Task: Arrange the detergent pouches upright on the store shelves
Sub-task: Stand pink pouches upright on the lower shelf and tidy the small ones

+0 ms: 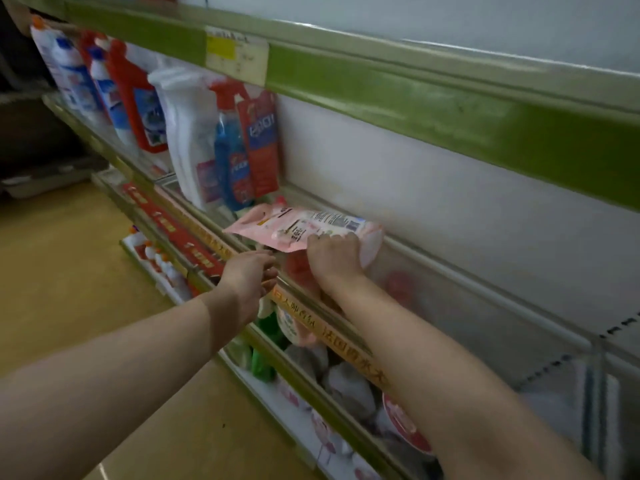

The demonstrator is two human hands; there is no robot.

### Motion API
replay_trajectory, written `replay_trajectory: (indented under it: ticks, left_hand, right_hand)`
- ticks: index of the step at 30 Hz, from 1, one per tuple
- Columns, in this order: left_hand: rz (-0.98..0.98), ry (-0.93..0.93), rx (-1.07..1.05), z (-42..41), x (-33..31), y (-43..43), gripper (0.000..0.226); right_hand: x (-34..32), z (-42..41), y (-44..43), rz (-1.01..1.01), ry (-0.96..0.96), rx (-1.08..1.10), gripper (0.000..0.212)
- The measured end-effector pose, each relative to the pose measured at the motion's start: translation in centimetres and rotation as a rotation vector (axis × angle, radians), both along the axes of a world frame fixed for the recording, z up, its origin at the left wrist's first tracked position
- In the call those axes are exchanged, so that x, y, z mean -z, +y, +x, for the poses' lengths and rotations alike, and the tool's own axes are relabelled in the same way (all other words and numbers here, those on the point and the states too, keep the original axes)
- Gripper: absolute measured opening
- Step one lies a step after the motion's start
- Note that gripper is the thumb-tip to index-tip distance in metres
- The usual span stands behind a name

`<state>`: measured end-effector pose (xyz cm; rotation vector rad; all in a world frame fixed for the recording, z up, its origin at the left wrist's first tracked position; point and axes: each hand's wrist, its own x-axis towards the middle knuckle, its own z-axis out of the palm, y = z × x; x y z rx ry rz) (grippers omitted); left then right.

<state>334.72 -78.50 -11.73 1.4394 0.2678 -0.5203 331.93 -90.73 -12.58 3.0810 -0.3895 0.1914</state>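
A dim store aisle is softened by motion blur.
The bottles [138, 109] at left are smeared, and the green shelf rail [415, 107] is bowed by the wide lens.

Orange shelf-edge strip [341, 341] bears Chinese characters, roughly "法国香水大" (blurred); pink pouch [311, 223] print unreadable.

Open room runs along the middle shelf [616, 323] to the right of a blue spray bottle [228, 157] and a red pouch [259, 143], back to the white rear panel [450, 202]. A clear front rail [485, 306] lines the shelf's edge, leaving a way in over it and under the green-edged upper shelf [381, 95]. A pink pouch [304, 225], flat in the right hand [332, 254], blocks the gap's left end, with the left hand [249, 271] near the rail. Packs [346, 375] crowd the shelf below.
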Motion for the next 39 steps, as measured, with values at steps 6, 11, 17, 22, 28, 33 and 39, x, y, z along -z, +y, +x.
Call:
replay_trajectory:
  ticks: [6,11,17,22,28,33,39]
  left_hand:
    - [0.026,0.058,0.218,-1.5,0.6,-0.8,0.016]
    - [0.001,0.007,0.341,-4.0,0.2,-2.5,0.021]
    - [-0.184,-0.186,0.531,-7.6,-1.2,-4.8,0.016]
    - [-0.195,-0.158,0.754,-10.8,-2.4,-6.7,0.027]
    - [-0.291,-0.223,0.667,-14.2,-3.3,-8.5,0.04]
    - [-0.394,-0.188,0.74,-19.0,-3.6,-9.7,0.044]
    - [-0.4,-0.212,0.88,-24.0,-3.4,-10.5,0.039]
  right_hand:
    - [-3.9,-5.6,-2.2,0.387,-0.277,0.342,0.028]
    - [-3.5,-10.3,-2.8,0.861,-0.63,0.525,0.018]
    - [-3.6,-16.0,-5.6,1.59,-1.034,0.601,0.029]
    - [-1.8,-20.8,-6.5,1.678,-0.99,0.585,0.025]
    - [-1.5,-25.2,-7.4,1.496,-1.004,0.67,0.022]
    - [-1.5,-29.0,-6.9,1.423,-1.06,0.849,0.036]
    - [-2.0,-35.4,-6.1,1.483,-1.216,0.864,0.031]
